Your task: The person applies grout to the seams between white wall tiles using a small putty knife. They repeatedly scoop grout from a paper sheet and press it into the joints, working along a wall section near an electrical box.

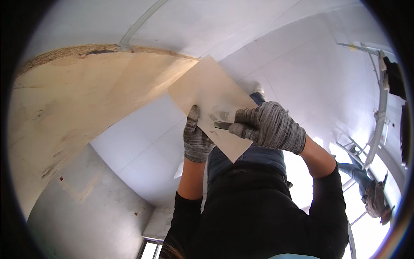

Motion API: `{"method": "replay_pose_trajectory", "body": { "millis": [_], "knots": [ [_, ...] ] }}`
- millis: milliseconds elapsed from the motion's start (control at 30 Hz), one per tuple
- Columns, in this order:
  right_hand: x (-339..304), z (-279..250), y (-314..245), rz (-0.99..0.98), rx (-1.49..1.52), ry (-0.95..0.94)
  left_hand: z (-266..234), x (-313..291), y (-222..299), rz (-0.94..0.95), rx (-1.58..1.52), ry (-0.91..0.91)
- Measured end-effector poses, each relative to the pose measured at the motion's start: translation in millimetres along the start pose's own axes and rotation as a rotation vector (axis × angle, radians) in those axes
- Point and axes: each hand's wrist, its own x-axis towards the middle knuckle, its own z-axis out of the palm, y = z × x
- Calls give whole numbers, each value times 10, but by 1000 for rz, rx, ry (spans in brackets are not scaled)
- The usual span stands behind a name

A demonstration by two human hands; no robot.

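Holding beige sheet (211,82) before torso (241,207): gloved left hand (198,140) at sheet's left edge, thumb on top, other fingers hidden. Gloved right hand (271,127) over sheet's right edge, thumb and fingers pinching dark piece (222,125), tip by grey smudges (224,115). Left of sheet, yellowish panel (86,99), edge near sheet's far corner; contact unclear. Broad pale floor (302,64) right of sheet; metal frame (382,103) well beyond.

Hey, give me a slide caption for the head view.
The gloved left hand grips a pale sheet while the gloved right hand holds a small dark tool over it.
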Motion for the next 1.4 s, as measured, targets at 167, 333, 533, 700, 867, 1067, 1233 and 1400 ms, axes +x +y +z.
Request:
{"method": "replay_pose_trajectory", "body": {
  "millis": [167,333,533,700,867,1067,1233,1400],
  "knots": [
    [-128,-59,146,-13,-115,100,253,53,18,-174,21,-175],
    [-272,-185,226,58,-187,119,346,68,-74,-215,127,-200],
    [-352,-209,156,89,-185,175,400,-1,-118,-377,-12,-288],
    [-524,-258,165,243,-228,-12,486,-220,-21,-363,38,-244],
    [-698,-544,288,302,-208,-26,653,-268,20,-304,170,-140],
    [-729,-338,77,-144,-118,350,122,-402,171,-61,326,-177],
    [-432,-283,212,-321,-478,423,-145,-240,-91,100,369,-386],
    [-103,-200,437,-367,-589,295,-73,-193,-185,-162,316,-107]
  ]
}}
